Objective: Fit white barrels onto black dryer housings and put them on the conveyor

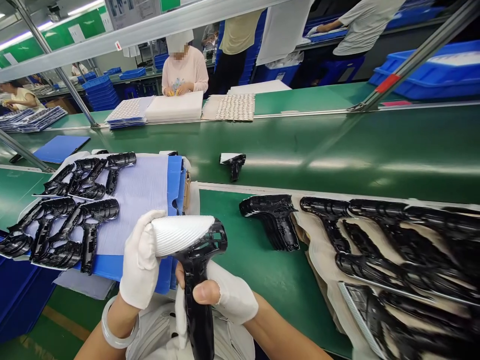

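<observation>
My left hand (140,262), in a white glove, is closed around a white ribbed foam sleeve (180,234) that sits over the top of a glossy black T-shaped plastic housing (198,280). My right hand (225,295), gloved with bare fingertips, grips the housing's handle, thumb pressed on its front. Both hands hold the part low at the table's near edge, above my lap.
Black housings lie on a blue-and-white sheet (146,185) at left, a stack of them (273,220) sits in the middle, and many more (393,250) lie at right. One wrapped housing (233,162) rides the green conveyor (337,150). A person (184,67) works opposite, behind white trays (174,106).
</observation>
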The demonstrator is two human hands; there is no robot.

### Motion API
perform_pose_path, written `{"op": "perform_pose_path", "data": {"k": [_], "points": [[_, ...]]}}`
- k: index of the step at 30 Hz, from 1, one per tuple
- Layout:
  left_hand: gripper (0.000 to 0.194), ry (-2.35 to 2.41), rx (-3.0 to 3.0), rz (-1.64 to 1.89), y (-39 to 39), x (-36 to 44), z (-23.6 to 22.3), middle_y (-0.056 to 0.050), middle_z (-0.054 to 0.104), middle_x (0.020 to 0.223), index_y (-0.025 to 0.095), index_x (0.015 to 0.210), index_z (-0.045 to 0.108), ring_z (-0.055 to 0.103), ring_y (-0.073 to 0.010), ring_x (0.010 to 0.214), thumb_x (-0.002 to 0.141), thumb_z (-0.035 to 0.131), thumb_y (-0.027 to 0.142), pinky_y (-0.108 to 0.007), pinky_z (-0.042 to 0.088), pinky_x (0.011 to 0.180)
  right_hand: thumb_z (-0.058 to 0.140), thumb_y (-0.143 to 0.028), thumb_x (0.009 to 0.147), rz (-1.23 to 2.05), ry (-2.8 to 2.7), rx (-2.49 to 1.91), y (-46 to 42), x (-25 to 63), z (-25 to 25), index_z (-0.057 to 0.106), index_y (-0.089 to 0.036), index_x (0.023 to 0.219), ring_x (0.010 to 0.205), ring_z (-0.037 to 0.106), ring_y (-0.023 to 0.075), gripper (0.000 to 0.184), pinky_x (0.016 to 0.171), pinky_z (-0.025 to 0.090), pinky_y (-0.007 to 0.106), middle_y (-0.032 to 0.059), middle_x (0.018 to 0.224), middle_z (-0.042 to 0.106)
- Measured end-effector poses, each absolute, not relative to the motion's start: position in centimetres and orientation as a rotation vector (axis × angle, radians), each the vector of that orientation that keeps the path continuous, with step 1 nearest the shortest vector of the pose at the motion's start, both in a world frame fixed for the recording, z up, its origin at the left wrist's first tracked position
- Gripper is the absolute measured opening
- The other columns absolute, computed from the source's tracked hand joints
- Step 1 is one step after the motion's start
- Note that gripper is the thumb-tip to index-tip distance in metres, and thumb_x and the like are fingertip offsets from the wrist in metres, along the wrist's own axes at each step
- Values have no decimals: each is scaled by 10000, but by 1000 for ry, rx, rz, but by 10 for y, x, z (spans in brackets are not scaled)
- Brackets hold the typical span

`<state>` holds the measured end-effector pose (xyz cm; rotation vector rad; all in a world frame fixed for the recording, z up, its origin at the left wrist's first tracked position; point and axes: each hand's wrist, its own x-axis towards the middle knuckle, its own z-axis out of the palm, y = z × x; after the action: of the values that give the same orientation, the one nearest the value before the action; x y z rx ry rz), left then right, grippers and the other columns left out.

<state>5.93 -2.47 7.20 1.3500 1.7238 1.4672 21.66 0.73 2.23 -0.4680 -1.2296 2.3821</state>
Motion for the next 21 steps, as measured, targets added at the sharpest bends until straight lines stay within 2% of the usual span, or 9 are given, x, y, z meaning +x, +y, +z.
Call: {"op": "perform_pose_path", "data": {"k": [5,10,12,15,19,21], "points": [[443,1701,1350,1466,-23,59,74,-90,686,953,219,1098,670,675,-302,1008,964,430,567,-406,591,808,832,-565,514,2393,-1169,-439,7,217,26,585,-158,727,594,413,98,521,593,339,251,-32,656,491],[415,1743,1355,1432,-22,61,79,-90,690,1031,221,1120,657,663,-310,1045,912,535,559,-441,574,857,827,-565,531,2366,-1177,-421,8,215,24,585,-157,723,606,420,98,511,608,363,254,-25,676,501],[446,1795,1353,1399,-21,63,81,-84,687,1069,222,1131,646,669,-301,1020,830,652,551,-443,570,862,823,-562,524,2343,-1204,-444,8,215,24,584,-159,718,612,422,102,507,606,364,257,-23,677,506],[627,1813,1368,1381,-22,65,83,-77,671,1121,227,1166,619,676,-279,985,648,829,510,-410,577,831,790,-487,549,2310,-1307,-543,9,219,32,591,-162,714,626,427,106,415,616,383,263,-23,673,517],[800,1720,1438,1421,-25,67,83,-76,656,1134,231,1174,606,670,-274,1001,486,935,473,-395,566,849,633,-312,686,2133,-1745,-776,10,223,44,586,-185,657,687,502,134,139,675,444,264,-9,697,589],[843,1695,1470,1441,-27,67,81,-68,656,1132,243,1172,608,665,-276,1013,438,960,459,-406,550,880,596,-250,707,1939,-1906,-820,11,221,38,556,-200,625,698,511,146,103,691,463,264,-15,664,569]]}}
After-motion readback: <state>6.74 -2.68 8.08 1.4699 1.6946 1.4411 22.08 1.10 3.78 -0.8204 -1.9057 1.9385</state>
